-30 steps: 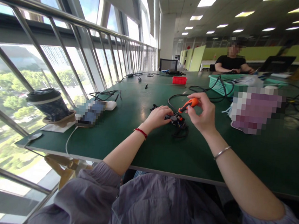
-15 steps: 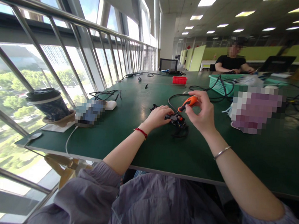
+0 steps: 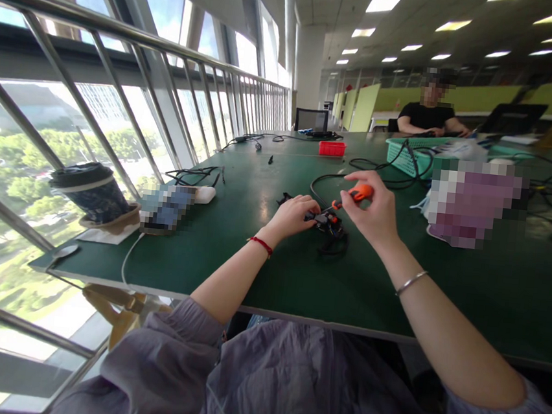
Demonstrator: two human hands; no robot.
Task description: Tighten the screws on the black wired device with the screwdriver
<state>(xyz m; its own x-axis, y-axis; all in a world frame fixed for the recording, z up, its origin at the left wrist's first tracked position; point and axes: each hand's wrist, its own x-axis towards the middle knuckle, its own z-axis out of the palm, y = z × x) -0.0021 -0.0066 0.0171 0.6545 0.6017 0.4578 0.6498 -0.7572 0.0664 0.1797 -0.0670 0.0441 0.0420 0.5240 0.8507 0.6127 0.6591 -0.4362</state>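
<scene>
My left hand (image 3: 295, 213) is closed on a small black device (image 3: 324, 220) with wires that rests on the green table (image 3: 261, 264). My right hand (image 3: 376, 210) pinches the orange handle of a small screwdriver (image 3: 355, 193). The screwdriver slants down to the left, with its tip at the top of the device. A loop of black cable (image 3: 333, 246) lies under and just in front of the device.
A covered cup (image 3: 90, 193), a blurred object (image 3: 166, 206) and a white charger sit at the left by the window railing. A red box (image 3: 331, 148), a green basket (image 3: 411, 151), black cables and a blurred pink item (image 3: 472, 200) lie further back. Another person (image 3: 429, 114) sits at the far end.
My right hand's fingers have shifted on the orange handle, which now lies a little flatter and further right. My left hand and the device have stayed put.
</scene>
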